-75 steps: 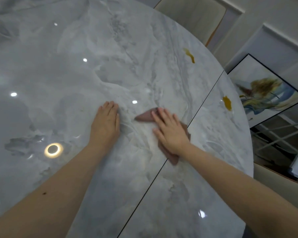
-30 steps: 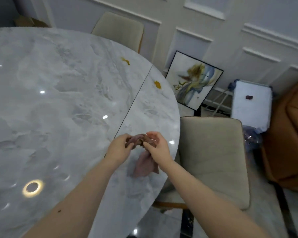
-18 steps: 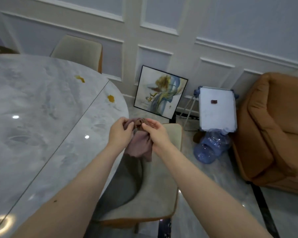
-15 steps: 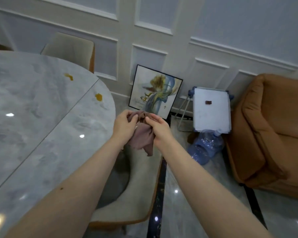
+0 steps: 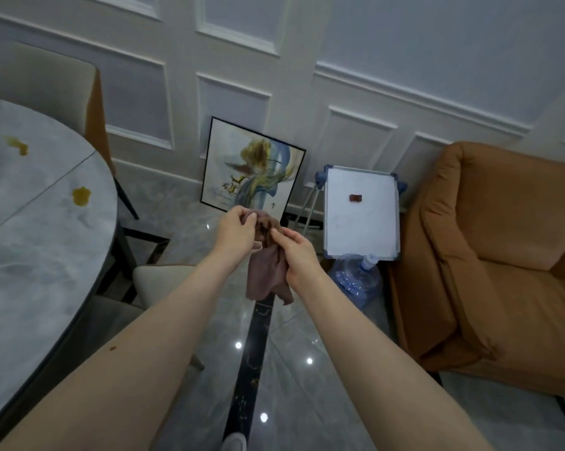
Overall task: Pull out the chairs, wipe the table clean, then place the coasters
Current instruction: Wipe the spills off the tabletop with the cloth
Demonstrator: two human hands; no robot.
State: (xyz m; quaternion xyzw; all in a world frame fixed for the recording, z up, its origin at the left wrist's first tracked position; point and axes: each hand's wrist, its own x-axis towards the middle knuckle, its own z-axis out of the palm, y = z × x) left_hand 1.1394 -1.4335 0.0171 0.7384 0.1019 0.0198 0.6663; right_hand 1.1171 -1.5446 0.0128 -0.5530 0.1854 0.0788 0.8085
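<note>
A small mauve cloth (image 5: 266,271) hangs in the air over the floor, to the right of the marble table (image 5: 30,255). My left hand (image 5: 237,234) grips its bunched top from the left. My right hand (image 5: 299,255) pinches the same top from the right. The rest of the cloth dangles below both hands. Two yellow-brown stains, one (image 5: 81,196) near the table's right edge and one (image 5: 17,145) further back, sit on the tabletop. A beige chair (image 5: 154,284) stands pulled out beside the table, partly hidden by my left forearm. No coasters are in view.
Another beige chair (image 5: 47,83) stands by the far wall. A framed painting (image 5: 252,167) leans on the wall beside a whiteboard (image 5: 361,213) and a blue water jug (image 5: 356,276). An orange sofa (image 5: 502,255) fills the right. Glossy tiled floor (image 5: 291,385) lies below.
Both hands lifted the cloth off the table and carried it right, clear of the edge. The view swung right from the tabletop toward the wall and sofa.
</note>
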